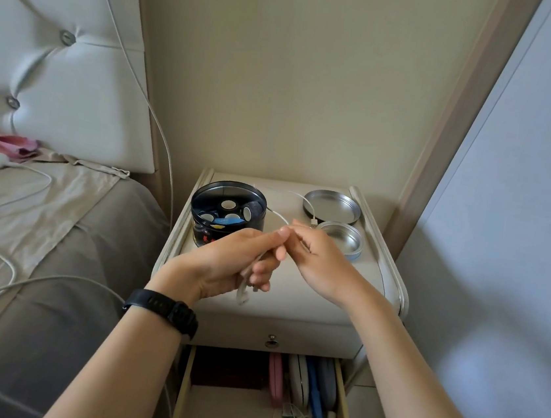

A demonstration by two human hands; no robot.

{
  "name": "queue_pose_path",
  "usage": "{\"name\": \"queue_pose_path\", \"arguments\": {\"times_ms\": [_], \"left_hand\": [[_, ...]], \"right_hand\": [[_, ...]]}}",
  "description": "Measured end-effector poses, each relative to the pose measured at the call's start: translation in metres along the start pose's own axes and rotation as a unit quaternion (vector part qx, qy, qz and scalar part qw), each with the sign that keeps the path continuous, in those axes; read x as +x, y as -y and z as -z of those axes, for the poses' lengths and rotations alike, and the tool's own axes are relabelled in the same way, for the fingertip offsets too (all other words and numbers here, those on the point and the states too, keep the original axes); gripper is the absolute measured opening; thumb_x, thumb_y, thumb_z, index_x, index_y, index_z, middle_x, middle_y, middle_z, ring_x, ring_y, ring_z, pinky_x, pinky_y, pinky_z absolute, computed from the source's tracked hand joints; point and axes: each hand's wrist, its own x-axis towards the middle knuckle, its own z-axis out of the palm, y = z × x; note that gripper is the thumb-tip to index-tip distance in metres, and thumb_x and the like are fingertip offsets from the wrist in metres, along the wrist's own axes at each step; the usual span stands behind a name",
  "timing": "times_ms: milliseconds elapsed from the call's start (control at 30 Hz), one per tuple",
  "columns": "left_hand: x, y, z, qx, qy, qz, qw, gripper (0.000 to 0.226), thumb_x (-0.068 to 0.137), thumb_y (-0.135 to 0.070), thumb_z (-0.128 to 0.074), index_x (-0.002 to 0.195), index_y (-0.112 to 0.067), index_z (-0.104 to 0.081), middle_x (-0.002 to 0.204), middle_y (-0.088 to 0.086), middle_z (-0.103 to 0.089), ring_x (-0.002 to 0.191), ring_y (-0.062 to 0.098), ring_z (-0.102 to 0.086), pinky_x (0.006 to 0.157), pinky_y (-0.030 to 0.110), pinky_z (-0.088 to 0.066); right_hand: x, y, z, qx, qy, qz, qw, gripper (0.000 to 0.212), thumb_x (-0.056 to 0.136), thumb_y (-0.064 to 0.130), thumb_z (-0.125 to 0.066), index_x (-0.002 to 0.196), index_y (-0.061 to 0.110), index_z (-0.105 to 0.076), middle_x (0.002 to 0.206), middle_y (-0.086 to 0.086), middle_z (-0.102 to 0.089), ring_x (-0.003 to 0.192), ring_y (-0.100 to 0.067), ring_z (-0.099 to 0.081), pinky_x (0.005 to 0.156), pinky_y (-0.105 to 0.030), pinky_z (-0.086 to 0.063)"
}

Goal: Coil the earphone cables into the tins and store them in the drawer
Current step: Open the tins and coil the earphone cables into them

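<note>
Earphone cable is seen partly wound. A bunch of white loops is held in the left hand and hangs below its curled fingers, long axis approx. vertical, above the front of the table.

The unwound rest is led from the meeting fingertips up & away toward the back of the table, near the black tin. Its plug end is laid just beside the rim of the small tin, in front of the large lid.

The slack thus lies beyond both hands, a bit to the right, so the right hand is the nearer one to it & to the small tin.

Fingers:
- Left: closed round the loops, index stretched forward to the right hand's tips.
- Right: drawn narrow, apparently pinching the single strand where it leaves the bunch. The exact contact is hidden by the knuckles.

Next wrap is judged to need the strand pulled back toward the body & round the bunch. The finished coil would then be carried right/fwd to the small tin, w/ the open drawer waiting below the table front.
</note>
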Motion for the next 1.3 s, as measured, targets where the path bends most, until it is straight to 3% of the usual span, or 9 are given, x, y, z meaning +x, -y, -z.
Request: {"name": "queue_pose_path", "arguments": {"times_ms": [100,300,500,667,767,867,1000,1100,1300], "left_hand": [[0.001,-0.001,-0.005,-0.078,-0.001,-0.024,0.997,0.037,0.093,-0.035,-0.049,0.064,-0.015,-0.060,0.048,0.001,-0.056,0.041,0.012,-0.053,0.052,0.025,-0.052],[0.000,-0.004,-0.007,-0.202,0.047,-0.084,0.975,0.045,0.092,-0.032,-0.045,0.114,0.001,-0.066,0.030,-0.013,-0.027,0.025,0.004,-0.027,0.057,0.021,-0.053],[0.003,-0.011,-0.010,-0.276,-0.037,-0.170,0.945,0.037,0.093,-0.035,-0.045,0.091,-0.011,-0.073,0.034,-0.009,-0.036,0.031,0.003,-0.037,0.059,0.021,-0.046],[0.008,-0.013,0.002,-0.271,-0.118,-0.277,0.915,0.033,0.104,-0.022,-0.031,0.087,-0.011,-0.058,0.105,0.008,-0.073,0.100,0.017,-0.069,0.085,0.029,-0.056],[0.008,-0.009,0.006,-0.116,-0.231,-0.259,0.931,0.033,0.104,-0.021,-0.033,0.091,-0.012,-0.062,0.131,0.001,-0.060,0.082,0.000,-0.067,0.065,0.025,-0.056],[0.011,-0.003,0.009,0.032,-0.297,-0.256,0.919,0.030,0.104,-0.019,-0.033,0.106,-0.011,-0.063,0.124,0.003,-0.064,0.074,-0.004,-0.064,0.061,0.008,-0.051],[0.014,0.002,0.009,0.134,-0.302,-0.210,0.920,0.031,0.104,-0.018,-0.030,0.116,-0.010,-0.057,0.100,0.003,-0.072,0.087,0.000,-0.065,0.067,0.018,-0.053],[0.015,0.006,0.010,0.175,-0.290,-0.155,0.928,0.031,0.104,-0.017,-0.031,0.102,-0.007,-0.060,0.073,0.005,-0.068,0.065,0.018,-0.062,0.063,0.037,-0.054],[0.011,0.006,0.005,0.141,-0.139,-0.104,0.975,0.059,0.103,-0.040,-0.029,0.053,-0.019,-0.052,0.035,-0.009,-0.032,0.032,0.008,-0.028,0.052,0.038,-0.040]], "right_hand": [[0.003,0.000,-0.007,0.084,-0.036,0.006,0.996,0.039,0.102,0.035,-0.033,0.070,0.024,-0.051,0.059,0.004,-0.060,0.062,-0.018,-0.061,0.069,-0.036,-0.052],[0.014,0.008,-0.024,0.185,-0.114,-0.001,0.976,0.032,0.103,0.005,-0.033,0.081,0.003,-0.055,0.076,-0.009,-0.052,0.078,-0.020,-0.048,0.069,-0.032,-0.040],[0.005,0.016,-0.030,0.059,-0.055,-0.058,0.995,0.019,0.091,0.010,-0.041,0.076,0.003,-0.051,0.072,-0.003,-0.051,0.071,-0.013,-0.043,0.063,-0.030,-0.036],[-0.003,0.023,-0.030,0.043,0.042,-0.107,0.992,0.027,0.099,0.016,-0.036,0.079,0.019,-0.053,0.064,-0.009,-0.055,0.053,-0.018,-0.050,0.050,-0.025,-0.045],[-0.004,0.020,-0.029,0.002,0.034,-0.099,0.995,0.027,0.102,0.028,-0.039,0.087,0.017,-0.059,0.059,-0.004,-0.045,0.045,-0.009,-0.040,0.040,-0.020,-0.038],[-0.005,0.019,-0.026,-0.049,0.015,-0.069,0.996,0.024,0.100,0.024,-0.044,0.084,0.016,-0.060,0.058,0.002,-0.044,0.049,-0.010,-0.039,0.049,-0.026,-0.031],[-0.008,0.020,-0.022,-0.117,0.019,-0.035,0.992,0.025,0.097,0.030,-0.051,0.084,0.014,-0.065,0.056,0.007,-0.047,0.051,-0.011,-0.042,0.054,-0.031,-0.034],[-0.010,0.024,-0.016,-0.137,-0.043,0.032,0.989,0.030,0.092,0.038,-0.057,0.075,0.015,-0.065,0.057,0.004,-0.056,0.054,-0.013,-0.048,0.054,-0.035,-0.040],[-0.009,0.026,0.001,-0.053,-0.156,0.081,0.983,0.021,0.080,0.040,-0.072,0.068,0.022,-0.070,0.050,0.009,-0.059,0.050,-0.007,-0.047,0.052,-0.031,-0.039]]}}
